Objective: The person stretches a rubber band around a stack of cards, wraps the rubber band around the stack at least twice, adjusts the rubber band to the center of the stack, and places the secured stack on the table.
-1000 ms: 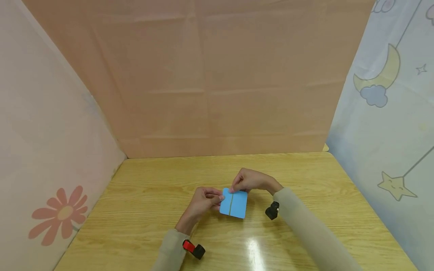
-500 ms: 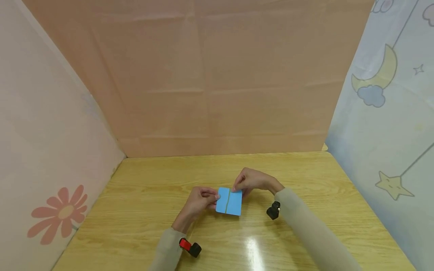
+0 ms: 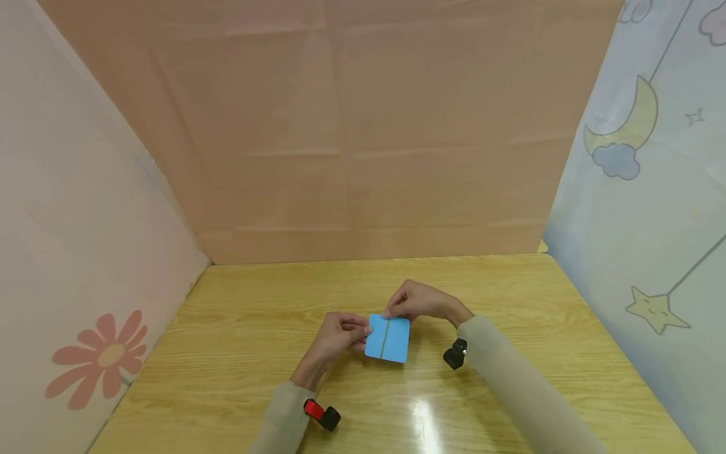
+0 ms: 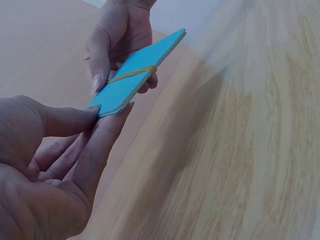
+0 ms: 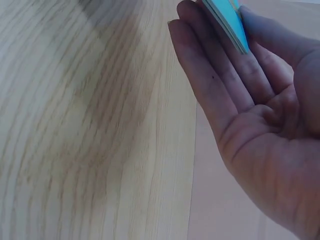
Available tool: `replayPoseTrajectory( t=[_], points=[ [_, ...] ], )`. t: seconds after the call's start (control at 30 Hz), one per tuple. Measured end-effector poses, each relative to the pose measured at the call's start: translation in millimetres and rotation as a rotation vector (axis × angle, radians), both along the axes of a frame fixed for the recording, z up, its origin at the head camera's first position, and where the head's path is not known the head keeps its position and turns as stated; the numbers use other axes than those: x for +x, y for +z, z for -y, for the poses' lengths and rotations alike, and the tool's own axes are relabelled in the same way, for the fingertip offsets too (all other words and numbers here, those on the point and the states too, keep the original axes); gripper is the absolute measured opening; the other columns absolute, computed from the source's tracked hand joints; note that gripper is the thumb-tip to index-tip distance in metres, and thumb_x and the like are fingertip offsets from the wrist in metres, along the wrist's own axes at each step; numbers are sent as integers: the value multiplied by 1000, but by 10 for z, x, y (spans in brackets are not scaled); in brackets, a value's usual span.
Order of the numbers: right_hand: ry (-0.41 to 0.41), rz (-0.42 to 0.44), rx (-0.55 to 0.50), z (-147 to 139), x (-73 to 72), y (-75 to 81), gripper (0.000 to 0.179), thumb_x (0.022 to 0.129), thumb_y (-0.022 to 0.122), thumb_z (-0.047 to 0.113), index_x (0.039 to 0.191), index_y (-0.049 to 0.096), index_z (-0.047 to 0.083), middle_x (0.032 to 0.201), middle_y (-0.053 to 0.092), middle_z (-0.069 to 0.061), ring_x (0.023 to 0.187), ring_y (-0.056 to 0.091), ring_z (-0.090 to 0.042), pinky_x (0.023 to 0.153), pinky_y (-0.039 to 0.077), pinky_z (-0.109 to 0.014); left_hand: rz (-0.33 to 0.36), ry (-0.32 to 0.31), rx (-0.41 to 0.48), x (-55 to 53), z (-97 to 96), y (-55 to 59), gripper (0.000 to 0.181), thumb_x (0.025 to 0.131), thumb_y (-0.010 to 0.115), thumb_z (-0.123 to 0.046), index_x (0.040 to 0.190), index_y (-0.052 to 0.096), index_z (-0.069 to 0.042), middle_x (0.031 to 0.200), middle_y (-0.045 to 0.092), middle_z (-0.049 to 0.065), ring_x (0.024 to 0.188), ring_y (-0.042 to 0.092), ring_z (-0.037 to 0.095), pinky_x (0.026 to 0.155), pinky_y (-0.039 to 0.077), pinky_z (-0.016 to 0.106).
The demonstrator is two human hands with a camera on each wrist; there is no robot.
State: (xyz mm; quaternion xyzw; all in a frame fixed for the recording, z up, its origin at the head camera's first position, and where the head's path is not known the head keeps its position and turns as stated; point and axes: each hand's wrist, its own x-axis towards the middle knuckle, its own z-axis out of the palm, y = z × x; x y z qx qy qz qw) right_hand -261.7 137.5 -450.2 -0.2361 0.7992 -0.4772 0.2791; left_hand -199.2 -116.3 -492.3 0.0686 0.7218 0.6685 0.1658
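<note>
A thin stack of blue square cards (image 3: 395, 343) with rounded corners is held above the table, tilted, with a yellowish rubber band (image 3: 386, 338) wrapped round it. My left hand (image 3: 334, 337) pinches its left edge, thumb on top and fingers beneath, as the left wrist view shows. At the far edge, close to the band, my right hand (image 3: 418, 300) grips the stack between thumb and fingers. In the left wrist view the band (image 4: 131, 74) crosses the top face of the cards (image 4: 145, 62) and bends round the edge. The right wrist view catches only a corner of the cards (image 5: 231, 22).
The wooden table (image 3: 255, 296) lies beneath both hands, with a bright reflection near its front. A brown-pink sheet (image 3: 363, 139) hangs along the back edge. Patterned walls stand at the left (image 3: 85, 221) and right (image 3: 601, 208). Both wrists carry small black cameras.
The stack shifted slightly left, then slightly right again, with the left hand moving along. The right thumb has slid a little left along the far edge, to the band. Both hands keep their hold.
</note>
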Motion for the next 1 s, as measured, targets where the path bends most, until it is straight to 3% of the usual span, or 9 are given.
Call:
replayPoseTrajectory(
  t=[0.33, 0.8, 1.0],
  points=[
    [-23, -15, 16, -23, 1, -47, 18, 97, 77, 24, 94, 85, 9, 91, 80, -1, 71, 70, -9, 71, 65, -37, -3, 22, 14, 9, -25, -24, 23, 99, 72, -8, 114, 74, 10, 90, 79, 11, 75, 76, 14, 69, 67, 30],
    [15, -2, -57, -30, 52, -80, 18, 101, 73, 19, 101, 83, 4, 92, 81, -7, 74, 76, -14, 73, 67, -49, 4, 26, 31, 20, 13, -46, 23, 99, 73, -7, 114, 74, 10, 89, 80, 10, 75, 76, 14, 69, 67, 30],
    [4, 47, -92, -8, 39, -81, 20, 100, 73, 17, 104, 81, 0, 93, 81, -8, 75, 77, -15, 74, 68, -47, 6, 43, 40, 5, 37, -54, 23, 98, 73, -7, 113, 75, 11, 89, 80, 11, 74, 76, 13, 67, 65, 27]
  ],
)
